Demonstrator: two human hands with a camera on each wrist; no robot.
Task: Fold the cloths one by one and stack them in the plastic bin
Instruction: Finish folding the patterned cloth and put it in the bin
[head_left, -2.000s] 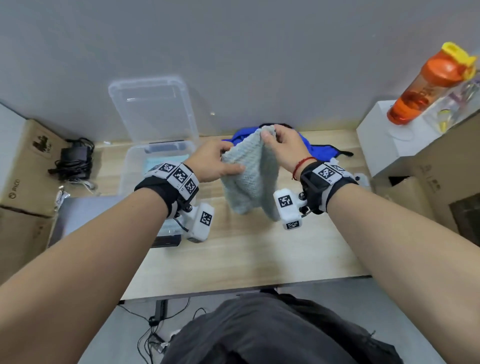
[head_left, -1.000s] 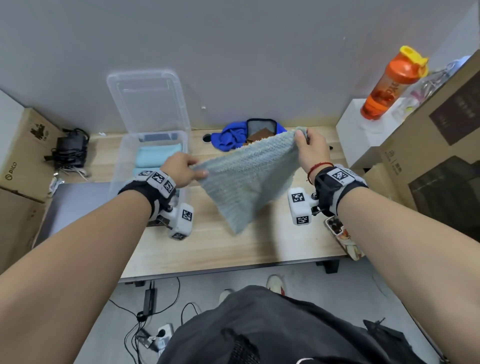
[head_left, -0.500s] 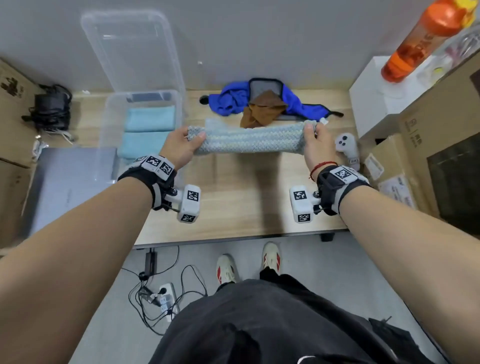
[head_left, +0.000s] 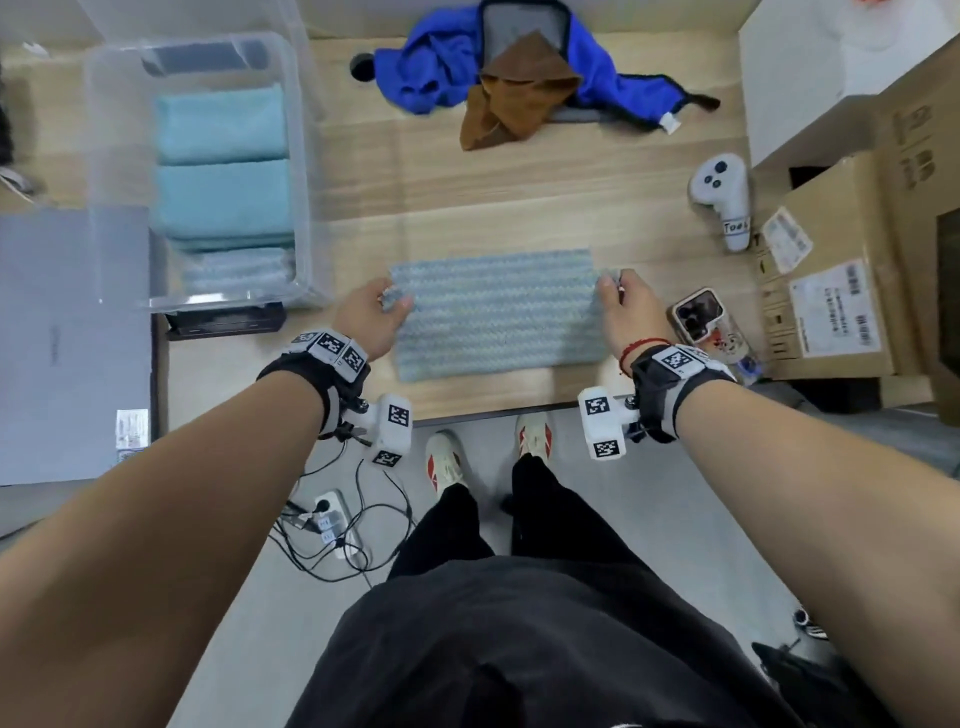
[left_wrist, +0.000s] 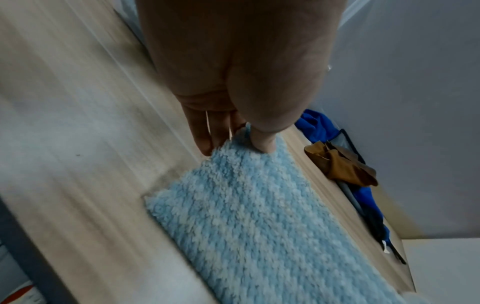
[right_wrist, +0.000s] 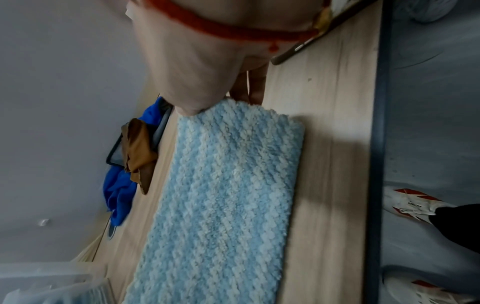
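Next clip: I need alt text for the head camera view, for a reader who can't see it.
Both hands, left hand and right hand, pinch the far corners of a light blue cloth lying flat on a wooden table. A clear plastic bin with folded cloths sits left; blue and brown cloths lie beyond.

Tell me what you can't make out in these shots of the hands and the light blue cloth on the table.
- Left hand fingertips: head view, tucked under the light blue cloth.
- Right hand fingertips: right wrist view, hidden behind the palm and the cloth's edge.
- Cloth layers: no view shows whether it is already folded.
- Plastic bin: head view, far end cut by the top edge.
- Grey item under the blue cloth: mostly covered.
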